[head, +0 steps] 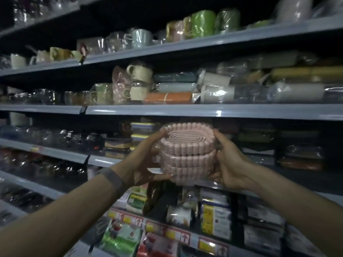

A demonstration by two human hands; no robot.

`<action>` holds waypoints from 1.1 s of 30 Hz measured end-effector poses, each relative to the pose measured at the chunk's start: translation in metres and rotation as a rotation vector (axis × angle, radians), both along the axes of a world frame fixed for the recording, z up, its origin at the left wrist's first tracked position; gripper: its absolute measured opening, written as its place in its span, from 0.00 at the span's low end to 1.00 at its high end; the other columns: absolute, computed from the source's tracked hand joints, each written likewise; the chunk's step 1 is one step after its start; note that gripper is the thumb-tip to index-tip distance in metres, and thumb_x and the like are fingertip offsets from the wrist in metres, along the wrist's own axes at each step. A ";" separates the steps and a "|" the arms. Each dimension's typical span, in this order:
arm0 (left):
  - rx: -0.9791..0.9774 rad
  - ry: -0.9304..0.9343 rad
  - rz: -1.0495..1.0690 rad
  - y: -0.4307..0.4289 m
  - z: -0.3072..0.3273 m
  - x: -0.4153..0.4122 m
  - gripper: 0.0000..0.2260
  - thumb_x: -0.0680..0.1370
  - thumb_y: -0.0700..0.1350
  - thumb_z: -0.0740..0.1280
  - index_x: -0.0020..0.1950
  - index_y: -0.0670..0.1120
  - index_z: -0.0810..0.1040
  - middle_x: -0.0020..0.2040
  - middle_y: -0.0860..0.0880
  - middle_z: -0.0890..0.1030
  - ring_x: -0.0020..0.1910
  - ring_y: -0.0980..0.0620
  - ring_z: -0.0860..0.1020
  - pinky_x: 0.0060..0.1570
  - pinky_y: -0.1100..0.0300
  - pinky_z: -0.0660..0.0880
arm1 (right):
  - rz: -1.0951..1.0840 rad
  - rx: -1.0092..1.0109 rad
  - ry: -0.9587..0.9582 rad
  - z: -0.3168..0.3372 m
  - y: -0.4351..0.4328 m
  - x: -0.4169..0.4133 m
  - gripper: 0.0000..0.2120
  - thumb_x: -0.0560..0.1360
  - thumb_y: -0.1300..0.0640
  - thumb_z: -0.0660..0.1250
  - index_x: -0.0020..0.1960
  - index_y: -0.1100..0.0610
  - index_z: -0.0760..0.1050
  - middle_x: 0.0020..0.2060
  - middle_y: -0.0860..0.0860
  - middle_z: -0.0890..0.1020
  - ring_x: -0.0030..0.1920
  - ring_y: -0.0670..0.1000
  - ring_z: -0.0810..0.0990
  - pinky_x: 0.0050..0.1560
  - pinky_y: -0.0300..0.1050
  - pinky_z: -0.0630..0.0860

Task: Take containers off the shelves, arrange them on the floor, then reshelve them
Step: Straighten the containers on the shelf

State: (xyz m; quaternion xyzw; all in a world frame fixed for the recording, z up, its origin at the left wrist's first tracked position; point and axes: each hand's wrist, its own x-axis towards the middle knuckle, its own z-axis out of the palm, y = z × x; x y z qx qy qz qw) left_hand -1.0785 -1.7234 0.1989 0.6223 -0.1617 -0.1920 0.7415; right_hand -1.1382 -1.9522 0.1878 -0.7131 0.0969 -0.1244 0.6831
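Right now I see both hands raised and clamped on a stack of pink containers (187,153) from opposite sides. The stack looks like three ribbed oval dishes, nested and wrapped in clear film. It hangs just below the grey shelf lip (204,111), in front of the bay beneath it, and touches no shelf that I can make out. My left hand (141,164) grips the left side, thumb hooked under the bottom dish and fingers up by the top rim. A grey wristband (113,179) sits on that wrist. My right hand (230,164) curls round the right side, so the stack lies between the two hands. Just above the shelf lip stand wrapped cream mugs (139,80) and, beside them, a flat orange box (168,97). Green cups (203,23) sit well above the lip, one shelf higher. The view is dim and blurred.
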 end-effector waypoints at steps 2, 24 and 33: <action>-0.006 -0.009 -0.010 -0.025 0.004 0.000 0.31 0.70 0.68 0.74 0.61 0.45 0.84 0.60 0.39 0.83 0.60 0.37 0.81 0.56 0.35 0.81 | -0.048 -0.003 -0.020 0.004 -0.021 0.000 0.39 0.73 0.19 0.51 0.66 0.43 0.81 0.56 0.57 0.87 0.55 0.60 0.85 0.50 0.53 0.81; 0.101 -0.012 -0.086 -0.169 0.016 0.049 0.28 0.84 0.65 0.52 0.48 0.46 0.83 0.32 0.44 0.85 0.39 0.43 0.83 0.38 0.56 0.75 | -0.276 -0.034 0.203 0.003 -0.125 0.043 0.50 0.62 0.12 0.54 0.65 0.48 0.81 0.56 0.57 0.87 0.56 0.61 0.85 0.57 0.56 0.81; 0.298 0.079 -0.138 -0.190 0.019 0.077 0.43 0.79 0.75 0.46 0.39 0.45 0.89 0.42 0.40 0.87 0.37 0.41 0.87 0.45 0.51 0.79 | -0.299 -0.131 0.318 0.010 -0.135 0.044 0.38 0.75 0.21 0.50 0.40 0.54 0.78 0.33 0.54 0.81 0.28 0.50 0.76 0.29 0.38 0.70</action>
